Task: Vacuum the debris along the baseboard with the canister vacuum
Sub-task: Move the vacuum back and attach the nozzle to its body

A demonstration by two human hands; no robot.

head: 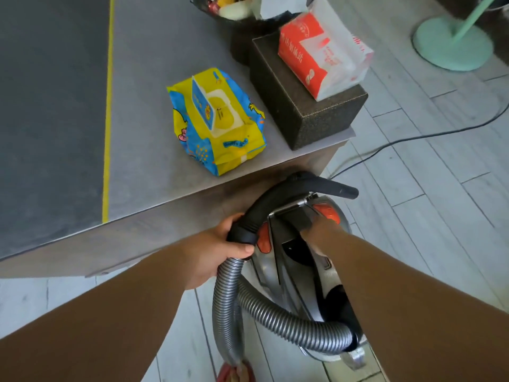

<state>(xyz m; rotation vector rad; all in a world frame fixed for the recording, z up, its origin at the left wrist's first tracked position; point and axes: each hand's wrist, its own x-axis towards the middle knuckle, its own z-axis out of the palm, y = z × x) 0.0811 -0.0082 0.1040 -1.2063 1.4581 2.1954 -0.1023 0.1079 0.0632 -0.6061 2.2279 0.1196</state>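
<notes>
Grey ribbed hose (275, 318) loops round canister vacuum (297, 274), which sits on floor beside table (165, 210) corner. Left hand (220, 252) clamps black hose cuff (243, 234); right hand (319, 230) on canister top, blurred, so grip unclear. Risks: moving canister could snag slack hose loop or knock table edge. Cord (413, 139) trails across floor, a tangle or trip hazard. Baseboard not in view.

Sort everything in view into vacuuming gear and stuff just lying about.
Job: silver canister vacuum with orange buttons; grey ribbed hose with black curved handle, gripped by left hand; right hand at the canister's top, grip blurred.
Lying about: yellow-and-blue wipes pack; red-and-white tissue pack on dark speckled box; mint-green stand base; black floor cable.
</notes>
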